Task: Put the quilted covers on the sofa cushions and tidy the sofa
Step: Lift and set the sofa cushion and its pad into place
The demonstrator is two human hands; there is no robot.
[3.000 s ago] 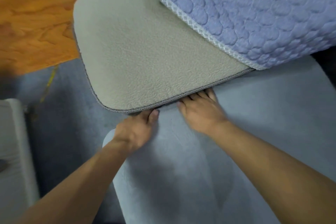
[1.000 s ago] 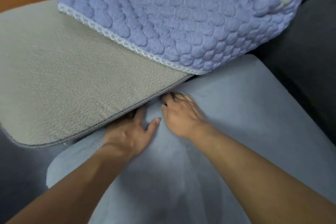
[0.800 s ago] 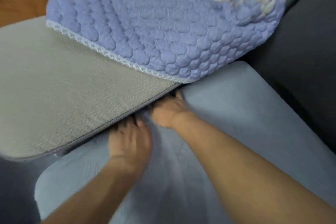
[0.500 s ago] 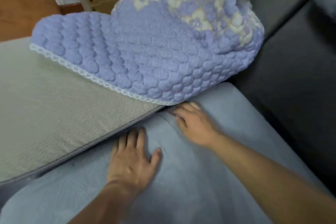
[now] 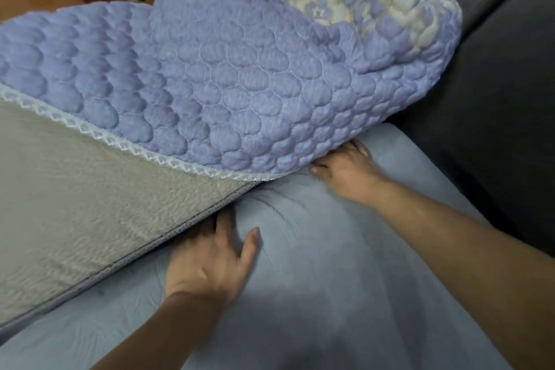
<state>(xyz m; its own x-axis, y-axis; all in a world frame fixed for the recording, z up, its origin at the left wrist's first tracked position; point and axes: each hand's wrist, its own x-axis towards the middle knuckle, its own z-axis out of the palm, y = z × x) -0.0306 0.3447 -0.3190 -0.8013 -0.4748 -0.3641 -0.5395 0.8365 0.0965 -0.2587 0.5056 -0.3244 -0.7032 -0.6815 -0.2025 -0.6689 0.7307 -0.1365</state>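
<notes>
The quilted cover (image 5: 240, 84) lies bunched and half turned back over the grey cushion (image 5: 75, 204), and looks soft, light and floppy, likely to sag wherever it is lifted. Best taken along its lace edge (image 5: 135, 147). Below that edge, the left hand (image 5: 210, 258) and right hand (image 5: 345, 171) press flat and spread on the blue seat fabric (image 5: 330, 279), apart, gripping nothing.

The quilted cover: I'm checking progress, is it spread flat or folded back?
Folded back. The quilted cover lies bunched, its beige underside up, leaving the blue cushion bare.
</notes>
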